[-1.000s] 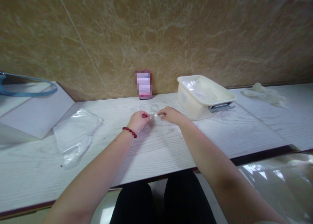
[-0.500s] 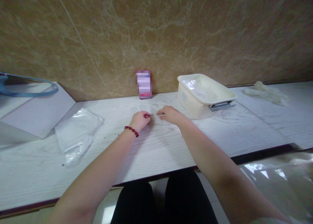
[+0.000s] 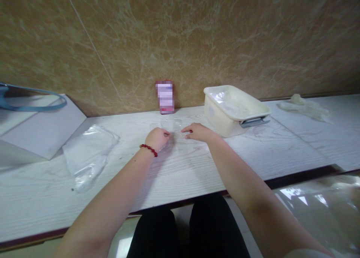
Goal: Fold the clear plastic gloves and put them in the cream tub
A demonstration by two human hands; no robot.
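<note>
My left hand (image 3: 158, 138), with a red bead bracelet (image 3: 149, 149) at its wrist, is closed in a pinch low over the table; what the fingers hold is too faint to make out. Thin clear plastic pieces (image 3: 176, 123) lie on the white wood-grain table just beyond it, and their edges barely show. To the right, my right hand (image 3: 197, 132) has its thumb and index finger apart, pointing toward the left hand. Its fingertips are close to the clear plastic; whether they touch it I cannot tell.
A cream plastic bin (image 3: 222, 117) with clear plastic inside stands right of my hands. Against the marble wall leans a phone (image 3: 165, 97). At left lie a clear plastic bag (image 3: 90, 156) and a white box (image 3: 50, 130) with a blue strap (image 3: 36, 109). Crumpled gloves (image 3: 305, 108) rest far right.
My left hand has shifted slightly left, away from the right hand. The right thumb and index finger have spread wider, and the gap between the hands has grown.
</note>
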